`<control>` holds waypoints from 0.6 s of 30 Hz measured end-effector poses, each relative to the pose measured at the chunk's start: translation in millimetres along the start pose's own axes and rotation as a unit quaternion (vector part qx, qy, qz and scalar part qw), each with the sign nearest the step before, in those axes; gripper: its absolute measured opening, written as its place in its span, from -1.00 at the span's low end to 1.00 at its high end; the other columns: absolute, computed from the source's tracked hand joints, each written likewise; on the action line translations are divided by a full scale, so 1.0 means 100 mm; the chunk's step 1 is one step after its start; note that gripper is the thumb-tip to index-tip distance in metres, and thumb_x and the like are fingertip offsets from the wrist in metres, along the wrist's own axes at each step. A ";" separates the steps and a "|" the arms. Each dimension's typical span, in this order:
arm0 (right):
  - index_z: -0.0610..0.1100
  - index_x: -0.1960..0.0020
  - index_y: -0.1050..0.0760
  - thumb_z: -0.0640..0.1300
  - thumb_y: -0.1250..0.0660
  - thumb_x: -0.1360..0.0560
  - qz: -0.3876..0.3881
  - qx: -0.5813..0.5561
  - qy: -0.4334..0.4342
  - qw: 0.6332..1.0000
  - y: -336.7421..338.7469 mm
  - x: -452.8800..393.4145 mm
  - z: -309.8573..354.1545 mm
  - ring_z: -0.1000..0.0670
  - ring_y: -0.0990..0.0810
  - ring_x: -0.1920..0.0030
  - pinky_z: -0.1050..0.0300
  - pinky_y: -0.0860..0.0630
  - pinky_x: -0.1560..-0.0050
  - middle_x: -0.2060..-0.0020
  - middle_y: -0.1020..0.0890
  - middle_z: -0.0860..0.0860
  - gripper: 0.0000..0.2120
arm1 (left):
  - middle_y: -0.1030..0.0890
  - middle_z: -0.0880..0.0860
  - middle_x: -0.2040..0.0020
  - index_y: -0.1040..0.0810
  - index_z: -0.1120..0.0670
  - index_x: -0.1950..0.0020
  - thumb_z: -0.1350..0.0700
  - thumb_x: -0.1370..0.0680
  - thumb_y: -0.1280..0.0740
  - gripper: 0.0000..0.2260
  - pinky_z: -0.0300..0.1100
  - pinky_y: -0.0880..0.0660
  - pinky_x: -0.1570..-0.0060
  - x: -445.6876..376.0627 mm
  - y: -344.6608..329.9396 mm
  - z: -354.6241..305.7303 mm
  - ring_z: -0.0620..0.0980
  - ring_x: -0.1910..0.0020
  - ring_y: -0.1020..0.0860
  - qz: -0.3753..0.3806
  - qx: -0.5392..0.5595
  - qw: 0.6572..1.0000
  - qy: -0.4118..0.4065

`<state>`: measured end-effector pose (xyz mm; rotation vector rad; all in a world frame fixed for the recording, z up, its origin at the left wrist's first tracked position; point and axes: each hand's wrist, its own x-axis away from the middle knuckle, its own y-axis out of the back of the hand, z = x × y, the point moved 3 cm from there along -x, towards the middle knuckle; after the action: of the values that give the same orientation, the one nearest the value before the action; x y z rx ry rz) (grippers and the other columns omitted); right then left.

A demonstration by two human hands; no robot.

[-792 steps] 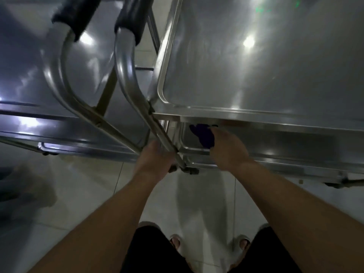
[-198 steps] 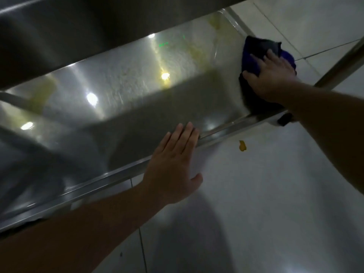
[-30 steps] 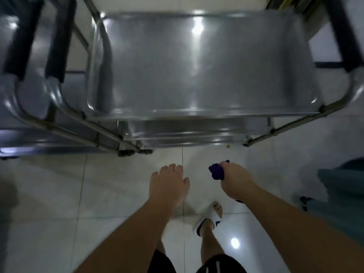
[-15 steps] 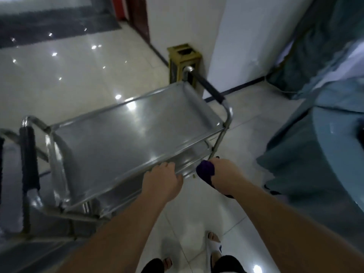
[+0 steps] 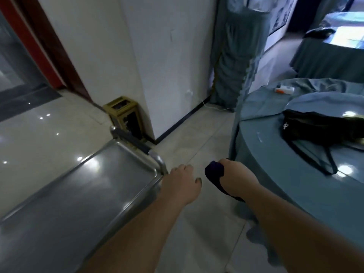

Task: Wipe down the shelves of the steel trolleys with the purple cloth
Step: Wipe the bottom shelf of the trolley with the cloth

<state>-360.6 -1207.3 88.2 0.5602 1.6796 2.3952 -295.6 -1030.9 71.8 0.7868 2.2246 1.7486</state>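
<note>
The steel trolley's top shelf (image 5: 78,194) fills the lower left, its black-padded handle (image 5: 134,140) at the far end. My left hand (image 5: 183,184) hovers just right of the shelf's near right corner, fingers loosely curled with nothing in them. Beside it, over the tiled floor, my right hand (image 5: 236,178) grips the bunched purple cloth (image 5: 214,172), part of which hangs below the palm. The trolley's lower shelves are hidden under the top one.
A round table with a blue-grey cloth (image 5: 275,164) stands close on the right, with a black bag (image 5: 319,127) on it. A gold bin (image 5: 124,113) sits against the white pillar (image 5: 157,66) beyond the trolley. Tiled floor runs between trolley and table.
The view has swung right, so the trolley now lies at the left. My left hand has come off the shelf's edge. The right hand still holds the cloth.
</note>
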 end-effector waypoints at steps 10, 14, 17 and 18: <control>-0.06 -0.01 -0.32 -0.16 -0.20 -0.62 0.031 0.054 -0.029 0.998 0.58 -1.17 -1.29 -0.02 -0.50 0.17 0.09 -0.47 0.16 -0.05 -0.59 -0.07 -0.94 | -0.50 0.02 -0.44 -0.43 0.00 -0.50 -0.19 -0.69 -0.13 -0.55 0.04 -0.42 -0.23 -1.42 0.00 -1.23 0.07 -0.33 -0.47 0.028 -0.030 0.998 -0.041; -0.05 -0.09 -0.39 -0.18 -0.23 -0.58 0.027 0.025 -0.039 0.999 0.66 -1.80 -1.33 -0.07 -0.55 0.14 0.09 -0.44 0.21 0.02 -0.60 -0.07 -0.89 | -0.49 0.01 -0.45 -0.42 -0.01 -0.51 -0.20 -0.69 -0.13 -0.54 0.04 -0.41 -0.24 -2.05 0.02 -1.07 0.07 -0.34 -0.47 0.037 -0.028 0.999 -0.023; -0.07 -0.19 -0.42 -0.18 -0.25 -0.58 0.055 0.057 -0.016 0.997 0.69 -2.42 -1.24 -0.06 -0.55 0.10 0.06 -0.52 0.13 0.00 -0.60 -0.05 -0.81 | -0.46 0.01 -0.48 -0.39 -0.02 -0.55 -0.21 -0.69 -0.13 -0.51 0.04 -0.40 -0.27 -2.65 0.03 -0.84 0.06 -0.37 -0.45 0.038 -0.022 0.999 -0.012; -0.06 -0.21 -0.42 -0.19 -0.26 -0.56 0.055 0.067 -0.008 0.996 0.71 -2.65 -1.19 -0.06 -0.55 0.10 0.05 -0.55 0.11 0.01 -0.60 -0.04 -0.78 | -0.44 0.01 -0.49 -0.38 -0.03 -0.57 -0.21 -0.69 -0.13 -0.50 0.04 -0.40 -0.28 -2.87 0.02 -0.75 0.06 -0.38 -0.44 0.039 -0.017 0.999 -0.010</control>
<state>-159.2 -1426.8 63.4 0.7096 1.8595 2.3559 -90.0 -1243.0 48.5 0.8910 2.1728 1.8020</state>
